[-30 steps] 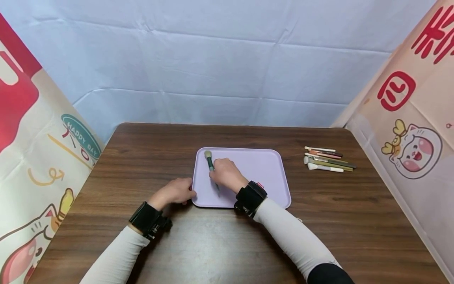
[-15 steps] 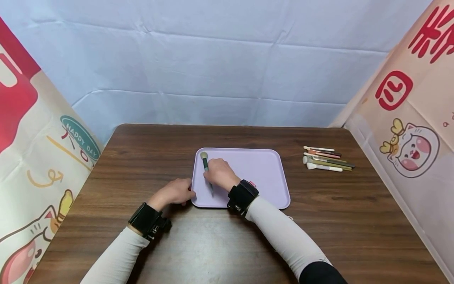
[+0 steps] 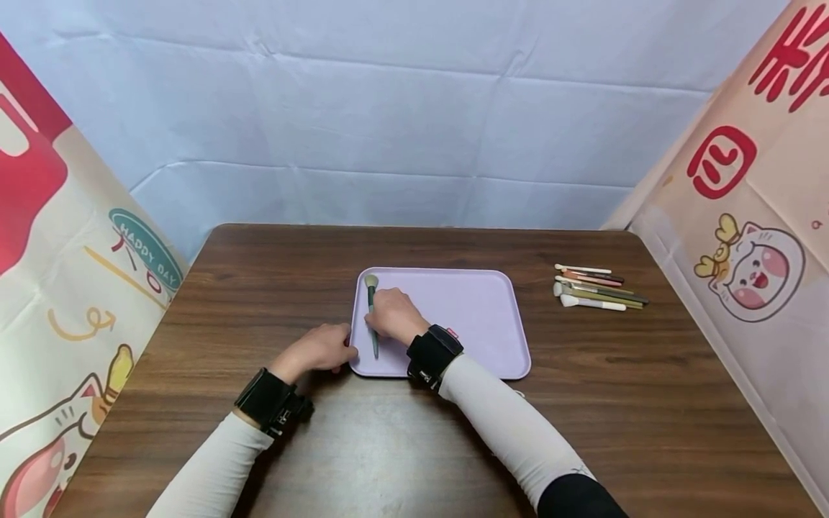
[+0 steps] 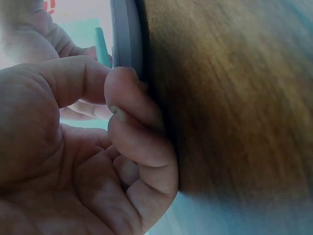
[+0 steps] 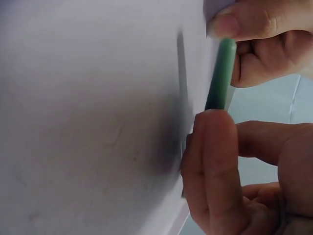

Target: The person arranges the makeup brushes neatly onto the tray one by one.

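Note:
A lilac tray [image 3: 453, 316] lies on the table. Over its left part my right hand [image 3: 396, 315] pinches a green makeup brush [image 3: 371, 291] by the handle, bristles pointing to the far side. The handle's tip [image 5: 224, 68] sticks out past the fingers in the right wrist view, a little off the tray's surface, with its shadow alongside. At the tray's near left corner, my left hand [image 3: 319, 348] grips the rim between thumb and curled fingers. The left wrist view shows those fingers [image 4: 142, 142] low against the table beside the rim [image 4: 128, 39].
Several makeup brushes [image 3: 599, 291] in white, pink, black and olive lie in a loose row on the right of the table. Printed cloths hang at both sides, and a pale cloth [image 3: 414, 129] stands behind the table's far edge.
My right hand has moved left with the brush toward the tray's left edge, and the brush has turned nearly parallel to that edge. The left hand has stayed in place.

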`<state>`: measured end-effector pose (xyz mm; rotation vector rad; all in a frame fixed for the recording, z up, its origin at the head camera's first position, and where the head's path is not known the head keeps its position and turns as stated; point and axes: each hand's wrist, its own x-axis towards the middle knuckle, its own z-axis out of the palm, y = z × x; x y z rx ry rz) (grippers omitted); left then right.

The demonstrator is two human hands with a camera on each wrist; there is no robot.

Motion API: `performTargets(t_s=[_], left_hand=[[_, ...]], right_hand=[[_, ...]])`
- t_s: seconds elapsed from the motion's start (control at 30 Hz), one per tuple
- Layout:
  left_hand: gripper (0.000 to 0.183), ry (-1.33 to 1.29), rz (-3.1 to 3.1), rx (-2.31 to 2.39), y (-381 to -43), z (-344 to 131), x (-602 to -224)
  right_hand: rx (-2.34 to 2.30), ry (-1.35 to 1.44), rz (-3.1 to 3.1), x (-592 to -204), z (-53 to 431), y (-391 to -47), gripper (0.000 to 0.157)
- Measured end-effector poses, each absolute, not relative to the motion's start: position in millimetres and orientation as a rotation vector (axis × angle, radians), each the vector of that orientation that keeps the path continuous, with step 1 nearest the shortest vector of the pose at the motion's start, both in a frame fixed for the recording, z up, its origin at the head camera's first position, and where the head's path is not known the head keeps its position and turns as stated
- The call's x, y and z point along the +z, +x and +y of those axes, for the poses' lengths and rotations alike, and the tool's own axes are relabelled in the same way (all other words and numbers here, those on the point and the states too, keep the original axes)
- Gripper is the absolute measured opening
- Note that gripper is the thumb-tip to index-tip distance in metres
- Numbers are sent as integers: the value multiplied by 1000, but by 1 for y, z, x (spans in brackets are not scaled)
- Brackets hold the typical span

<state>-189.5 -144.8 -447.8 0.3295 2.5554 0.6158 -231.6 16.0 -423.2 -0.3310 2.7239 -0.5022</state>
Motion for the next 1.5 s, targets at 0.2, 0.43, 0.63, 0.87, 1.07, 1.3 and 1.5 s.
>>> performTargets(t_s=[0.2, 0.43, 0.63, 0.87, 1.07, 1.3, 1.5], left_hand=[[10, 330, 2545, 632, -190, -145, -448], [10, 345, 2547, 630, -191, -145, -447], [11, 344, 2543, 629, -191, -144, -447], [9, 355, 2554, 620, -192, -145, -448], [10, 362, 2550, 626, -192, -145, -449], [9, 361, 2550, 640, -192, -145, -450], [10, 364, 2557, 642, -191, -145, -450]], right_hand=[[-478, -330, 2703, -423, 12, -233, 28], [-467, -309, 2693, -422, 7, -237, 24], [-453, -285, 2700, -422, 6, -238, 26], [-381, -331, 2685, -419, 2, -235, 31], [-385, -329, 2674, -420, 0, -235, 30], [-392, -343, 2672, -422, 0, -237, 30], [-397, -342, 2670, -422, 0, -237, 30]])
